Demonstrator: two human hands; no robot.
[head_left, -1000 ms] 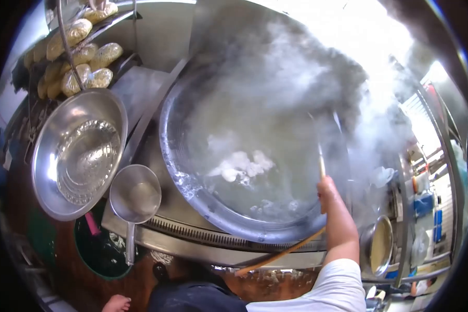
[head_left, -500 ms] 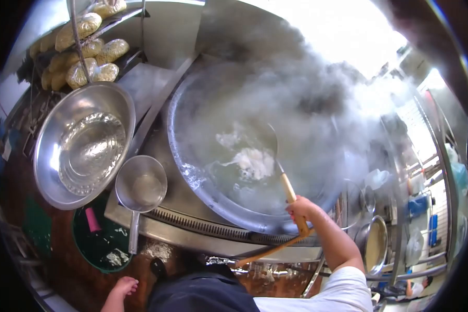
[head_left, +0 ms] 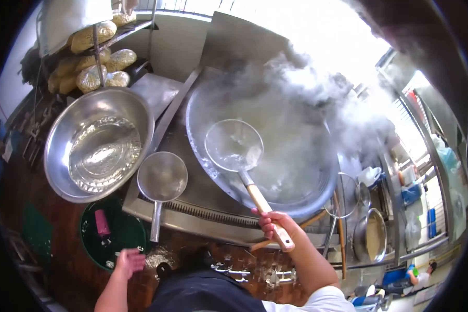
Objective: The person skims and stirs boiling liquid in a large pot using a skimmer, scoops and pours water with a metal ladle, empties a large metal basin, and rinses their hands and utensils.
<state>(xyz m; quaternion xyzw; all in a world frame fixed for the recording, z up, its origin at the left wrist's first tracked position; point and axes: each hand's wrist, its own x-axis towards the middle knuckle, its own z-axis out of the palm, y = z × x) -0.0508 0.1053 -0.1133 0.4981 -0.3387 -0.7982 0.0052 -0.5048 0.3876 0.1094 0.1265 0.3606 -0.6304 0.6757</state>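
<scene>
My right hand (head_left: pixel 276 224) is closed round the wooden handle of a round mesh skimmer (head_left: pixel 229 138), held over the near left part of a large steaming wok (head_left: pixel 307 209). A small pale lump lies at the right side of the mesh. Cloudy liquid fills the wok, partly hidden by steam. My left hand (head_left: pixel 131 261) hangs low over the floor, fingers stretched out and holding nothing, close to a dark green tub (head_left: pixel 135 236). A long-handled metal dipper (head_left: pixel 162 177) rests on the stove edge, left of the wok.
A wide steel basin (head_left: pixel 60 140) stands left of the dipper. Inside the green tub is a pink object (head_left: pixel 102 223). Filled yellowish bags (head_left: pixel 93 37) sit on a back-left rack. A wire hoop (head_left: pixel 343 214) and a pot (head_left: pixel 363 244) are at right. Another person (head_left: pixel 420 281) is far right.
The skimmer has come up out of the liquid and moved left and nearer, its mesh now showing. My left hand has risen and its fingers have straightened. The view has shifted.
</scene>
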